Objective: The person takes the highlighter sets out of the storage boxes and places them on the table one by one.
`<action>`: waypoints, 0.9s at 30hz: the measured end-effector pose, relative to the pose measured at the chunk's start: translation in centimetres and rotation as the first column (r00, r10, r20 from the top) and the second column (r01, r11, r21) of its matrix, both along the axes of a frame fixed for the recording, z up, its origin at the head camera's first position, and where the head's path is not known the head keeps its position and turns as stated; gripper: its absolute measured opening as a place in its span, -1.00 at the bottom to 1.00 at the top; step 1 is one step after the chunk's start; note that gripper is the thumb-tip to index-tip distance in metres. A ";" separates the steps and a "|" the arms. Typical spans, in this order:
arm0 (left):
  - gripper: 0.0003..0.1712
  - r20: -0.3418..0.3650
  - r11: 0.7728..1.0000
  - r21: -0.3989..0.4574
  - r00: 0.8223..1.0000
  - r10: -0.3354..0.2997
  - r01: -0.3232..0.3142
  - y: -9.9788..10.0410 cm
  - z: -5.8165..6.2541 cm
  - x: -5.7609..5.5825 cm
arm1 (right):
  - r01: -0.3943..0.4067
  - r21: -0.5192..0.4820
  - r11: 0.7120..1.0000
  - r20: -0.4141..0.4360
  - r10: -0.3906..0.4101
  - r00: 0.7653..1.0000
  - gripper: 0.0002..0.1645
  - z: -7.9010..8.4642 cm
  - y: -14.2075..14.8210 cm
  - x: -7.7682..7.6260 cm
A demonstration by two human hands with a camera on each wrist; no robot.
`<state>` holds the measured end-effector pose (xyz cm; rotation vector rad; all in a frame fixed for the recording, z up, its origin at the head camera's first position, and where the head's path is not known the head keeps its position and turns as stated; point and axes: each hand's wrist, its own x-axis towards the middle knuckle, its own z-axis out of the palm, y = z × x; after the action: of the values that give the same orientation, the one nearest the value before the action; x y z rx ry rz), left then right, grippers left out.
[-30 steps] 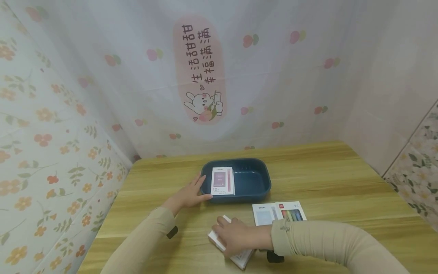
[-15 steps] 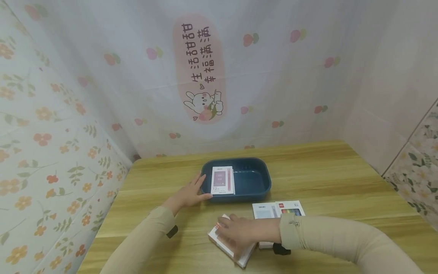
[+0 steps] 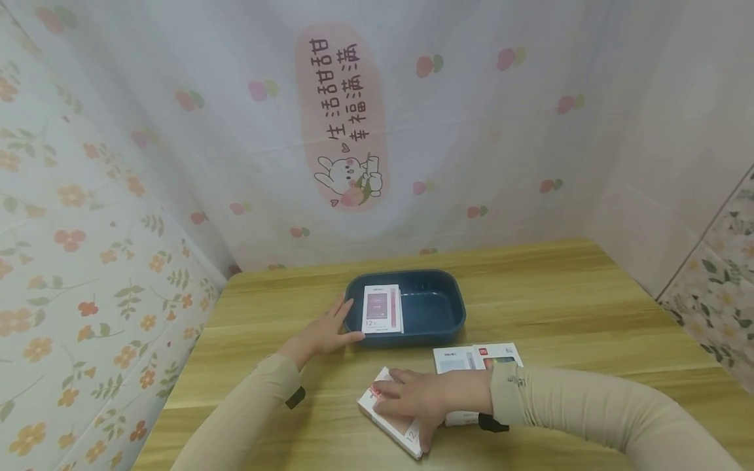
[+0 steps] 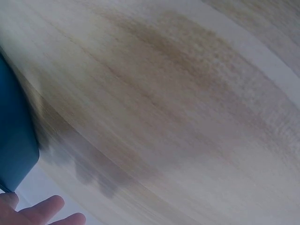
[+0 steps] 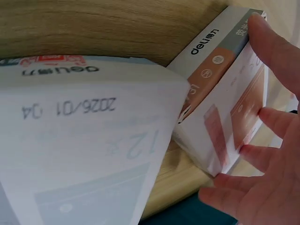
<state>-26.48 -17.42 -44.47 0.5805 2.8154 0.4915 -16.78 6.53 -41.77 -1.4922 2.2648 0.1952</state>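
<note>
One box (image 5: 229, 117) under right hand (image 3: 415, 396)

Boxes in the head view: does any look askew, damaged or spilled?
Yes, one looks askew: the box under the right hand lies at a slant, while the pair of boxes beside it sits nearly square to the tub. No spill or clear damage shows.

Passage is left over the surface (image 3: 548, 294) right of the dark-blue tray (image 3: 432, 337); its left end is obstructed by the left hand (image 3: 321, 337), its near approach by the right hand (image 3: 421, 396) and white Deli cartons (image 3: 452, 365).
</note>
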 end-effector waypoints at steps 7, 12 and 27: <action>0.04 0.000 1.000 0.005 1.000 0.001 -0.001 0.0 0.1 0.0 | -0.040 0.005 0.999 -0.138 0.040 0.990 0.03 -0.3 -0.5 0.4; 0.05 -0.004 1.000 -0.007 1.000 -0.005 0.005 -0.1 0.0 -0.1 | 0.012 -0.012 1.000 -0.224 -0.014 0.975 0.05 -0.2 -0.9 1.1; 0.05 0.008 1.000 -0.005 1.000 -0.007 0.007 0.0 0.0 -0.1 | 0.299 0.054 0.953 -0.336 -0.264 0.904 -0.16 -0.8 -1.4 1.4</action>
<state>-26.61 -17.39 -44.51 0.5855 2.8053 0.4850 -15.34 5.09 -42.58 -1.1251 2.6533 0.4979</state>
